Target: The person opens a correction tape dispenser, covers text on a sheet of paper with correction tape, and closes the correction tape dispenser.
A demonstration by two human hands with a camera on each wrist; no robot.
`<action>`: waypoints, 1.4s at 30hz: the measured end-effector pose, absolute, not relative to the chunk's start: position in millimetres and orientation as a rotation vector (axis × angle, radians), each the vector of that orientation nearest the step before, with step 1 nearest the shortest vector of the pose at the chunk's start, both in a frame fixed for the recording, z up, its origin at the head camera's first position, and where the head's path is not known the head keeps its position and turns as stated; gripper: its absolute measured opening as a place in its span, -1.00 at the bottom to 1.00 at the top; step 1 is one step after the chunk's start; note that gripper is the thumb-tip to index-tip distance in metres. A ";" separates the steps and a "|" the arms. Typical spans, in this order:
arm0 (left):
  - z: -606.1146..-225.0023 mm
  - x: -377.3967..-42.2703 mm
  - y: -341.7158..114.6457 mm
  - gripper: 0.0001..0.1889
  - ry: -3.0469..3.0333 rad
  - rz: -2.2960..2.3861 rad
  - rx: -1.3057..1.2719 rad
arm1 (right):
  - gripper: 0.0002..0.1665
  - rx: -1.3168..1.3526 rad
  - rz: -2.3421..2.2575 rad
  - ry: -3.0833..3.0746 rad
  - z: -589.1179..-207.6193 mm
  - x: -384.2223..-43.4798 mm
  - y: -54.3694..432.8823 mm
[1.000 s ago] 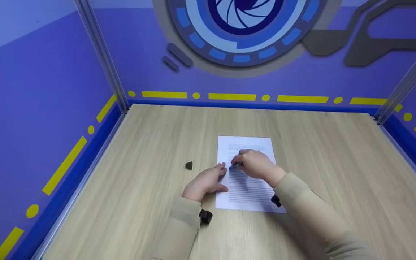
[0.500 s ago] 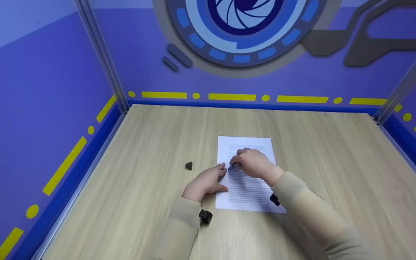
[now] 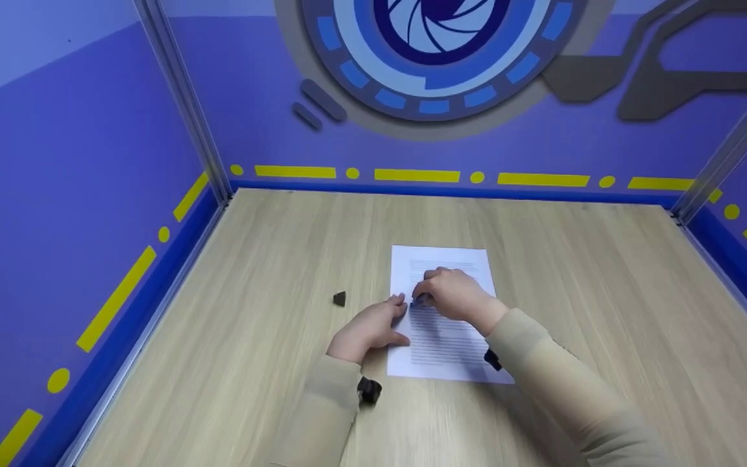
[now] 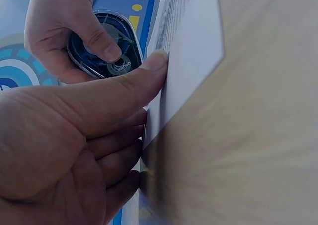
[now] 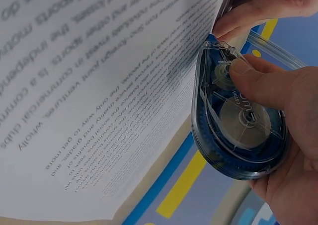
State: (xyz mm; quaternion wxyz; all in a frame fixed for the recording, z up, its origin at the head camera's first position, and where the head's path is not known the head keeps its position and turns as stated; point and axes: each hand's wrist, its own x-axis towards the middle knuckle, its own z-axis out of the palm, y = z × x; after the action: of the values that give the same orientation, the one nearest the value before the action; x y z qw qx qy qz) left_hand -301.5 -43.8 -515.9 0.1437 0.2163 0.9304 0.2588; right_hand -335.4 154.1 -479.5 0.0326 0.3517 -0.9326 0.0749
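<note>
A sheet of printed paper (image 3: 438, 357) lies flat on the wooden table. My left hand (image 3: 368, 327) rests on its left margin, fingers extended and thumb spread apart lower down. Over the upper middle of the text, my right hand (image 3: 458, 295) grips a blue, see-through correction tape dispenser (image 5: 238, 130). In the right wrist view the thumb presses on its side, and the round reels show through the casing. Its narrow tip meets the page at the left end of a text line, just right of my left fingertips. The left wrist view shows the dispenser (image 4: 107, 36) beyond my left thumb.
To the left of the sheet lies a small dark wedge-shaped piece (image 3: 339, 298). Blue-purple printed panels (image 3: 270, 149) stand behind and at both sides of the table, with metal posts (image 3: 185, 97) at the corners. A small black device (image 3: 369, 390) sits at my left wrist.
My right hand and the correction tape dispenser have shifted very slightly left, toward the margin. The left hand and the sheet stay in place.
</note>
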 end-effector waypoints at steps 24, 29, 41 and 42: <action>-516.0 -300.8 -43.9 -0.23 2.691 0.775 0.613 | -0.78 1.102 0.081 -2.906 -470.2 -336.0 143.5; -515.9 -300.4 -43.9 -0.24 2.687 0.781 0.607 | -0.77 1.081 0.084 -2.951 -469.9 -336.8 142.1; -515.4 -300.1 -46.0 -0.24 2.682 0.784 0.638 | -0.76 1.077 0.078 -2.922 -470.0 -335.8 145.8; -515.4 -300.1 -46.1 -0.23 2.679 0.788 0.637 | -0.77 1.076 0.077 -2.921 -470.3 -335.9 146.0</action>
State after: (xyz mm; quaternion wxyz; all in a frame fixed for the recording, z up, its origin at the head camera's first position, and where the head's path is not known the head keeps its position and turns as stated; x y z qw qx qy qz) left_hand -300.1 -46.1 -515.4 0.1381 0.2202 0.9264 0.2724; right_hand -335.9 146.0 -470.3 0.0140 0.3455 -0.9380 0.0246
